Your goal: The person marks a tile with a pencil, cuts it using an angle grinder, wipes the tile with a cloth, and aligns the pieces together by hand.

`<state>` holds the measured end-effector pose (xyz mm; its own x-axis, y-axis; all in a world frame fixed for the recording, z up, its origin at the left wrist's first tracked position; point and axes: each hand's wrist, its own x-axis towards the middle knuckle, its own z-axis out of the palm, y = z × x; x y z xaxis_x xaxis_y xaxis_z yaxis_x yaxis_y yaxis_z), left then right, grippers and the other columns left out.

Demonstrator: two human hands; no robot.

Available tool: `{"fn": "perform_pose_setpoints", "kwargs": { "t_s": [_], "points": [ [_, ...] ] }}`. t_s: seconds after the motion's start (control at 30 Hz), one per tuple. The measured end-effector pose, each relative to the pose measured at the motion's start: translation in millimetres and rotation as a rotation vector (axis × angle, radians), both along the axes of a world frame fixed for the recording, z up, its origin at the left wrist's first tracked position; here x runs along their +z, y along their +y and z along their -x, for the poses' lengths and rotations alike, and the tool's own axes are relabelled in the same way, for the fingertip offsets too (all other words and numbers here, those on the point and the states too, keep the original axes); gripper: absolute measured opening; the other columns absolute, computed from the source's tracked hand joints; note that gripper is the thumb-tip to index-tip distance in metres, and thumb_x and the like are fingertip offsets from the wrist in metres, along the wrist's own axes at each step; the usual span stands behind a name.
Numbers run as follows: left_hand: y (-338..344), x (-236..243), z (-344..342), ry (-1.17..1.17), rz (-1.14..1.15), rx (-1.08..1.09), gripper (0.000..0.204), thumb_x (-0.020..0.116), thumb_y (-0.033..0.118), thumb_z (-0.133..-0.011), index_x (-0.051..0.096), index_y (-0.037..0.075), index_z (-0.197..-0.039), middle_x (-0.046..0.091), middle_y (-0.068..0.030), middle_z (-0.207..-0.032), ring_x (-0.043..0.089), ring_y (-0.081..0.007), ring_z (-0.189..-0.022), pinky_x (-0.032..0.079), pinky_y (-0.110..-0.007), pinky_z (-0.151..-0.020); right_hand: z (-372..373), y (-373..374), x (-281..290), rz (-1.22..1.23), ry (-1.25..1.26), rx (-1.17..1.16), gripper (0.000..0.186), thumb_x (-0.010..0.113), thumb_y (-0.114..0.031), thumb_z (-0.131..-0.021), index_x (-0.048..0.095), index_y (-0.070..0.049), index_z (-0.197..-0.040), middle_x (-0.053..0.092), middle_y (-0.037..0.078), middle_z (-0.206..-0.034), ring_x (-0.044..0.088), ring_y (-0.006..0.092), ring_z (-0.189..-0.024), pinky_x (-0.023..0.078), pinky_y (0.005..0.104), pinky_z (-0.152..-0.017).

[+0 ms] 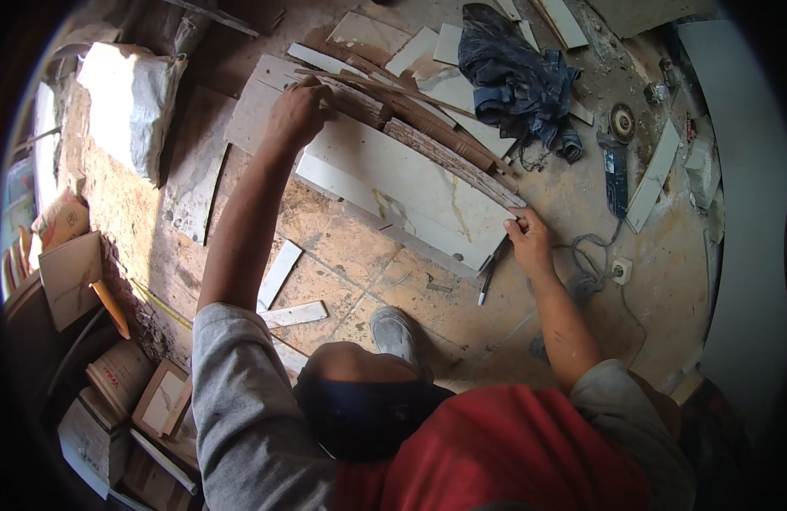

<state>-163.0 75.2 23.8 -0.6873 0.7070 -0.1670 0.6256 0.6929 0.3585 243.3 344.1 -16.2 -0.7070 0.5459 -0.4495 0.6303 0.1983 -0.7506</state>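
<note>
A long white marbled tile with golden veins lies slantwise in front of me, on top of other tile pieces. My left hand is closed over its far left end, fingers curled at the edge beside torn cardboard. At the near right corner, my right hand pinches the tile between thumb and fingers. A rough-edged strip runs along the tile's far side. Below the right corner, a dark pen-like stick with a white tip lies on the floor.
An angle grinder with its cord lies at right, near a narrow tile strip. Dark crumpled cloth covers tiles at the back. Tile offcuts lie near my shoe. Boxes and an orange-handled tool are at left.
</note>
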Motion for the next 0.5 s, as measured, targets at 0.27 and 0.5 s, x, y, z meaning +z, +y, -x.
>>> {"fn": "perform_pose_setpoints", "kwargs": {
  "t_s": [0.27,0.5],
  "points": [
    [-26,-1,-126,0.236,-0.127,-0.015,0.034,0.066,0.018,-0.085,0.065,0.011,-0.118,0.059,-0.0058,-0.127,0.052,-0.0248,-0.124,0.039,-0.040,-0.101,12,-2,18,-0.079,-0.028,0.056,0.029,0.069,-0.019,-0.090,0.065,-0.007,-0.116,0.066,0.010,-0.080,0.063,0.0230,-0.072,0.049,0.0351,-0.069],
    [-39,-12,-146,0.146,-0.100,0.066,0.047,0.066,0.021,-0.085,0.060,0.020,-0.132,0.054,-0.0004,-0.137,0.046,-0.0197,-0.135,0.033,-0.046,-0.107,63,-23,67,-0.642,-0.007,0.305,0.042,0.076,-0.019,-0.081,0.064,-0.004,-0.118,0.059,0.015,-0.116,0.058,0.0341,-0.107,0.048,0.0434,-0.090]
  ]
}}
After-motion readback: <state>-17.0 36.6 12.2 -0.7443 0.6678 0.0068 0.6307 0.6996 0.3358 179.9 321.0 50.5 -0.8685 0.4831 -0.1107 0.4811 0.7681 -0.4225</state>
